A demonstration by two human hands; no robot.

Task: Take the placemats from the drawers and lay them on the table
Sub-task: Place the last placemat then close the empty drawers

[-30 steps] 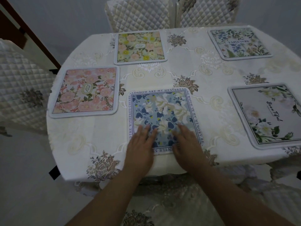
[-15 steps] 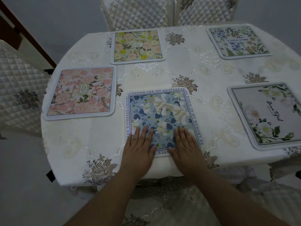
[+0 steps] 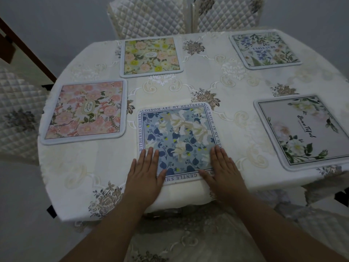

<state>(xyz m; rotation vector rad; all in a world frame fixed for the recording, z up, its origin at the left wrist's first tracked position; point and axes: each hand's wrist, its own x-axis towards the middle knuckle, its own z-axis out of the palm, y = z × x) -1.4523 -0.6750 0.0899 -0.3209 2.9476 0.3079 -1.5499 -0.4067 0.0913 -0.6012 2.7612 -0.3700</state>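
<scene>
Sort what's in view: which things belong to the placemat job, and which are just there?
Job: blue placemat under left hand and right hand; pink placemat; yellow placemat; white placemat; far right placemat; table.
Just there: quilted chairs.

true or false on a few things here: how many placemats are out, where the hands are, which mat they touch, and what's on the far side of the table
1. Five placemats lie on the table. True.
2. Both hands rest on the pink placemat. False: the left hand and right hand lie on the blue placemat.
3. The hands lie flat with straight fingers. True.
4. The yellow placemat overlaps the pink one. False: bare tablecloth shows between them.
5. Quilted chairs stand at the far side. True.
</scene>
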